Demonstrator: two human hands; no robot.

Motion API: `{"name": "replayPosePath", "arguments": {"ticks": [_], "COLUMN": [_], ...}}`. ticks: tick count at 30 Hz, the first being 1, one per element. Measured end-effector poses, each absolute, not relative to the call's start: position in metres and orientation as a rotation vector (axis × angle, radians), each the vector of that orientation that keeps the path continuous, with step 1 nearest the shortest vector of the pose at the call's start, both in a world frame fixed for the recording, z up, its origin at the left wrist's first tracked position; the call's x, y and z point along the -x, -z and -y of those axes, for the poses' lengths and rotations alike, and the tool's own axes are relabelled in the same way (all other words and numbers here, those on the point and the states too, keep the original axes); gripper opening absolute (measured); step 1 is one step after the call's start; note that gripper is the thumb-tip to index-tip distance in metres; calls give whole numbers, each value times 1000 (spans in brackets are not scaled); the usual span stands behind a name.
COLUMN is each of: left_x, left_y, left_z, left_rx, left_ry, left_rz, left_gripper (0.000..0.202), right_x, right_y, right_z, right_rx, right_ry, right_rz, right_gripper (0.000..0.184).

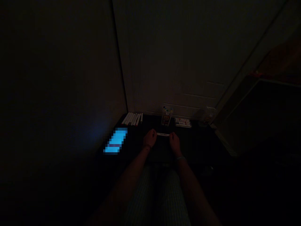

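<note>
In dim light, my left hand is closed around the left end of a white marker. My right hand closes on its other end. The marker lies level between the two fists, a little above or on the dark table; the gap cannot be made out. Both ends are hidden inside my fingers, and some dark print shows on the middle. Beyond my left hand, several similar white markers lie side by side.
A glowing blue screen, pixelated, lies left of my left hand. Toward the wall stand a clear holder with small items on top, a flat printed case and another clear container. Walls close in the table's back and left.
</note>
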State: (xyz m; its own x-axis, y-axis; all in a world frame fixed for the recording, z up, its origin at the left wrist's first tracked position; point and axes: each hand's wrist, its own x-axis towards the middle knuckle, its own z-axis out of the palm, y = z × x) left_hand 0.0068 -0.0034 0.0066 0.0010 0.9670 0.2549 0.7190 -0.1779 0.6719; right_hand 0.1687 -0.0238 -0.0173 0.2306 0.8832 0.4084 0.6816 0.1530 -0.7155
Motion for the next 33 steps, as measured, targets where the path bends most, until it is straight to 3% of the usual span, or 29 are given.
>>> {"name": "replayPosePath", "arguments": {"ticks": [19, 27, 33], "left_x": [-4, -3, -1], "left_y": [-2, 6, 5], "left_z": [-2, -7, -8], "left_rx": [-1835, -1815, -1749], "left_ry": [-1056, -1118, -1175], "left_rz": [-1726, -1659, -1621], "left_gripper": [32, 35, 33], "right_x": [-160, -162, -167], "right_y": [2, 3, 11], "right_z": [34, 32, 25], "right_rx": [1546, 1465, 1410], "right_ry": [28, -62, -346], "right_rz": [1683, 1675, 1423], "right_gripper": [33, 29, 34]}}
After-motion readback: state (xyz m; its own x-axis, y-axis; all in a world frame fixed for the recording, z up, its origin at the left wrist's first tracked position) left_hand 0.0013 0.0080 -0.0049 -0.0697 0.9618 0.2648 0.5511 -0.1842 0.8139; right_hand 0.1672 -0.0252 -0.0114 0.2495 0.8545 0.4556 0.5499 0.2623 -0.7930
